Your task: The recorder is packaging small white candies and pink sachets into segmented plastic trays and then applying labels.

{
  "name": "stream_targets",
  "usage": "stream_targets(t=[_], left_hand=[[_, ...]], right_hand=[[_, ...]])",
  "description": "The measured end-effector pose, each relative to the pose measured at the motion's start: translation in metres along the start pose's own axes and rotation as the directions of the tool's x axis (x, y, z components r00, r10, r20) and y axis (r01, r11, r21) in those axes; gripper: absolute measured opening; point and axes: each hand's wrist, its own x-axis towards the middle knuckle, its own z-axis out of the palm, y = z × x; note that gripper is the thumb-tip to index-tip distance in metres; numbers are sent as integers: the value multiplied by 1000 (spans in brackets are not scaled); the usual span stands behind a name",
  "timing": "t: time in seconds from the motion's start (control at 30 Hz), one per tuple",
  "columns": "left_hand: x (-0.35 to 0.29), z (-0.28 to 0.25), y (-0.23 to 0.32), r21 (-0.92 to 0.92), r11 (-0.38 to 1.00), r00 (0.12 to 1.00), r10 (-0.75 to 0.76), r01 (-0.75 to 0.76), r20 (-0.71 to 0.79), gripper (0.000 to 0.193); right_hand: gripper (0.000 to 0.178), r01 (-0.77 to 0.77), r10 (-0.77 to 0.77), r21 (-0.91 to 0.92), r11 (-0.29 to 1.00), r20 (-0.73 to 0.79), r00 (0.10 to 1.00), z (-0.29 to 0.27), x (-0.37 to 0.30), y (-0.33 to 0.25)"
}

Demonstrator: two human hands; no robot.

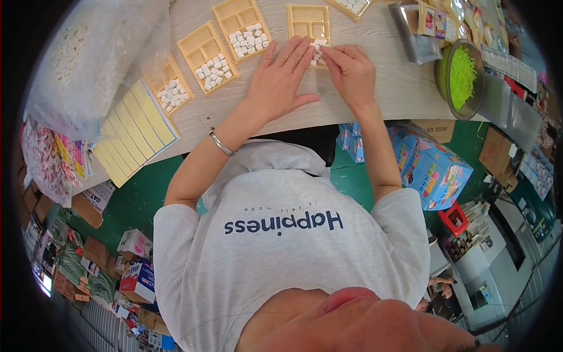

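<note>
My left hand (281, 76) lies open with its fingers stretched out, the fingertips over the left side of a yellow compartment tray (299, 29). In the tray's near compartment are small white pieces (317, 57) that look like mini marshmallows. At its right side my right hand (356, 73) is closed in a pinch, with thumb and fingertips at those pieces. I cannot make out what is between them. Left of my hands stand more such trays: one (232, 13) near my left fingers, another (193, 42) beside it, and a third (155, 76), each with white pieces in its near compartment.
On the left, a large clear plastic bag (99, 64) of white pieces sits by ruled yellow sheets (136, 132). To the right are a bowl (441, 76) of green shreds (462, 76) and a clear plastic box (417, 44). Blue printed boxes (431, 167) stand below the table's edge.
</note>
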Motion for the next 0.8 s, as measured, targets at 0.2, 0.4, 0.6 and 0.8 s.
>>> stream_targets(t=[0.2,0.4,0.6,0.8], left_hand=[[5,-7,13,-48,997,991,-59,54,-120,96],[16,16,20,55,998,996,-13,17,-87,93],[8,16,4,29,999,997,37,-35,-66,93],[6,-10,1,-79,995,990,52,-62,-129,92]], right_hand=[[25,-342,348,152,927,-11,937,-26,-13,14],[16,-163,164,51,985,-32,986,-3,-19,23],[13,-387,399,277,880,14,917,-8,-20,15],[12,-263,290,268,927,-68,955,-3,-10,11]])
